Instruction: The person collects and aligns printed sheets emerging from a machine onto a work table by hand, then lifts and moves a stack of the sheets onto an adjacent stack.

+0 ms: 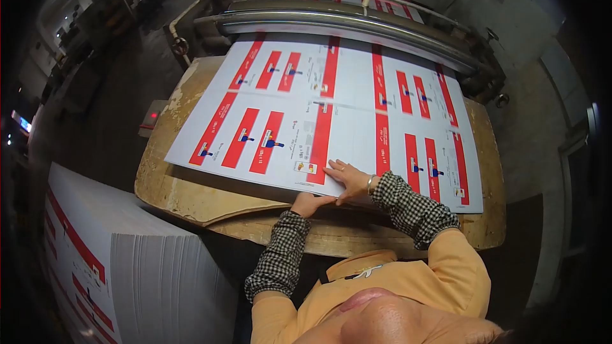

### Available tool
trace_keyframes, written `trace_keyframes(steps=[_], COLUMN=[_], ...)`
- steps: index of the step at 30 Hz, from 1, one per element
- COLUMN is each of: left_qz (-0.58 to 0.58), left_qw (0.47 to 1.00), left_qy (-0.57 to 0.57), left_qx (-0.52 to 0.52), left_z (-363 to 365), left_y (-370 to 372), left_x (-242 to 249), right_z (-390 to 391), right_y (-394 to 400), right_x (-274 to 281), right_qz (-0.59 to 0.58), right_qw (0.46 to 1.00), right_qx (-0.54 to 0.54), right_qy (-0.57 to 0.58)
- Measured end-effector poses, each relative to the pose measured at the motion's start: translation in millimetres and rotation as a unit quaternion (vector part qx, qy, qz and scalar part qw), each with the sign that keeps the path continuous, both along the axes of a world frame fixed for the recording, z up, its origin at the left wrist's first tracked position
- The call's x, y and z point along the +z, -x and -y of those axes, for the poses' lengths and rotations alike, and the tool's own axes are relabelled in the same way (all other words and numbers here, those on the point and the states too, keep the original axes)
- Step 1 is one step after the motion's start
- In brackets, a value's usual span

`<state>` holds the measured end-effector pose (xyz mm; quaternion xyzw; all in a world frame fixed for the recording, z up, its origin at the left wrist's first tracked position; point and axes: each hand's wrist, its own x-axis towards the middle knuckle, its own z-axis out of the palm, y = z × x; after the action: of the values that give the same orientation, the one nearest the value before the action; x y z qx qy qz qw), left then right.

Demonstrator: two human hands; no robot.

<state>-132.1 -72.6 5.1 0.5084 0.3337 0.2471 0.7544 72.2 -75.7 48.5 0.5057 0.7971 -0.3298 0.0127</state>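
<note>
Extending from the left hand [312,203], whose grip cannot be told, and the spread right hand [350,181] at its near edge toward the far roller [344,30], the printed sheet [352,130] is supported by the counter [158,175].

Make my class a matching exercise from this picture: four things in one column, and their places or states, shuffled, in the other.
1. right hand
2. metal roller
3. tall paper stack
4. worn wooden tabletop

A. underneath the red-and-white printed sheets
B. with a bracelet at its wrist
C. at the picture's lower left
D. across the far end of the printed sheets

Pairs: 1-B, 2-D, 3-C, 4-A
</note>
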Motion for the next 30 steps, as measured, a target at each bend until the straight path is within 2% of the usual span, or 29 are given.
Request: trace_keyframes(steps=[4,7,8,9,11,14,15,18,21,23,24,26,29,30], left_qz=[-0.033,-0.072,-0.083,-0.113,-0.115,-0.117,-0.121,-0.177,-0.111,-0.144,-0.159,-0.102,-0.051,-0.054], left_qw=[0.999,0.997,0.996,0.993,0.993,0.991,0.99,0.984,0.993,0.989,0.986,0.993,0.995,0.997], left_qy=[-0.007,-0.022,-0.028,-0.038,-0.031,-0.06,-0.075,-0.005,0.027,-0.018,-0.041,-0.053,-0.086,-0.059], left_qx=[-0.002,-0.001,0.0,-0.001,-0.004,0.002,-0.002,-0.019,0.013,0.005,-0.001,0.009,0.017,0.013], left_z=[0,0,0,3,2,3,3,1,3,3,3,3,-1,-1], left_y=[1,3,3,3,3,6,7,6,2,5,4,1,3,3], left_x=[2,-5,-7,32,18,-12,-19,6,20,33,38,13,6,7], right_z=[-7,-17,-18,-18,-17,-9,-4,9,18,7,-2,-27,-47,-44], right_y=[-11,-15,-19,-25,-32,-28,-26,-21,-17,-19,-22,-35,-34,-31], right_x=[6,27,35,43,62,81,74,37,13,7,9,-22,-42,-37], right_qz=[-0.058,-0.085,-0.129,-0.173,-0.235,-0.215,-0.204,-0.19,-0.184,-0.155,-0.161,-0.124,-0.074,-0.085], right_qw=[0.998,0.987,0.985,0.979,0.967,0.972,0.975,0.978,0.977,0.98,0.974,0.973,0.928,0.952], right_qx=[-0.023,-0.021,-0.051,-0.081,-0.102,-0.088,-0.081,-0.088,-0.103,-0.117,-0.155,-0.185,-0.355,-0.291], right_qy=[0.027,0.132,0.099,0.068,-0.012,-0.031,-0.029,0.017,0.029,0.029,0.041,-0.06,-0.085,-0.053])
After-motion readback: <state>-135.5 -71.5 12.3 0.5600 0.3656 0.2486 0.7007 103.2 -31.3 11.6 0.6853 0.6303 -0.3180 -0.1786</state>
